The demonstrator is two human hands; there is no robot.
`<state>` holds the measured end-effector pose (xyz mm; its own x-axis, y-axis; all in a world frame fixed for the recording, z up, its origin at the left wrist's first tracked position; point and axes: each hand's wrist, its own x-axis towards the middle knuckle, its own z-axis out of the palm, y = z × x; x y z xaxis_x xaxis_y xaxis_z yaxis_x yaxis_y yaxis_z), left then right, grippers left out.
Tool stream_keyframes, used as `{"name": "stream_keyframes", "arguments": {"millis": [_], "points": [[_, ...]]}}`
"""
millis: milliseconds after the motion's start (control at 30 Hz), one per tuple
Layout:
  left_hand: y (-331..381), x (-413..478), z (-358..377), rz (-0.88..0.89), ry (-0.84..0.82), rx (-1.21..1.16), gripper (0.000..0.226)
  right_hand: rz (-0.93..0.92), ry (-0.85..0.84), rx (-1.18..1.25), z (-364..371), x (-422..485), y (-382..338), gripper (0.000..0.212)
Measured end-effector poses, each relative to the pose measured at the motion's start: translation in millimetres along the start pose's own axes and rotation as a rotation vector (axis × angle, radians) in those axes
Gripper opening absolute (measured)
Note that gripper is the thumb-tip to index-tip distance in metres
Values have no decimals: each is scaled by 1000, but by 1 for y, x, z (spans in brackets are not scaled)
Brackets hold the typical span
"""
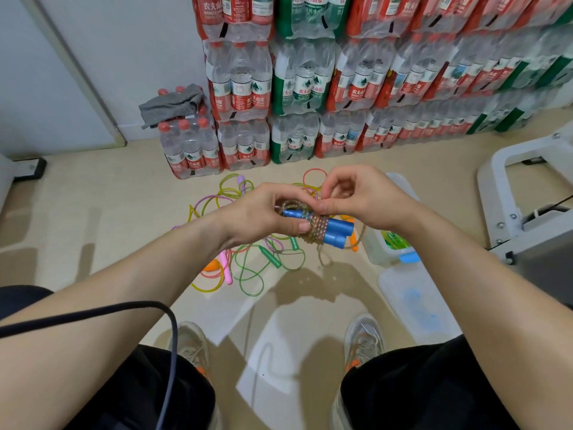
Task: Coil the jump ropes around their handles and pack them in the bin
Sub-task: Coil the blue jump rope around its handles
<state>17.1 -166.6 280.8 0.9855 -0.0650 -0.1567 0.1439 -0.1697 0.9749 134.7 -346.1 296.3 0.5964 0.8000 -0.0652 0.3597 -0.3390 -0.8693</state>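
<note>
My left hand (pixel 263 214) grips a pair of blue jump-rope handles (pixel 336 231), held side by side above the floor. Several turns of their clear beaded rope (pixel 316 231) are wound around the middle of the handles, and a loose loop hangs below. My right hand (pixel 362 200) pinches the rope just above the coil. On the floor beneath lies a tangle of other jump ropes (pixel 248 268) with green, pink, orange and purple handles. A clear plastic bin (pixel 376 252) stands on the floor to the right, partly hidden by my right hand, with something green inside.
The bin's clear lid (pixel 415 302) lies on the floor right of my feet. Stacked packs of water bottles (pixel 310 88) line the wall behind the ropes. A white frame (pixel 527 181) stands at the right. A black cable (pixel 93 315) crosses my left arm.
</note>
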Motion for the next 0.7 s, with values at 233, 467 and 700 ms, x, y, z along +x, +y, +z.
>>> {"name": "stream_keyframes", "arguments": {"millis": [233, 467, 700], "points": [[4, -3, -1, -34, -59, -370, 40, 216, -133, 647, 15, -4, 16, 22], [1, -2, -2, -56, 32, -579, 30, 410, -18, 653, 39, -2, 13, 21], [-3, 3, -1, -97, 325, -616, 15, 478, 13, 516, 58, -4, 12, 34]]}}
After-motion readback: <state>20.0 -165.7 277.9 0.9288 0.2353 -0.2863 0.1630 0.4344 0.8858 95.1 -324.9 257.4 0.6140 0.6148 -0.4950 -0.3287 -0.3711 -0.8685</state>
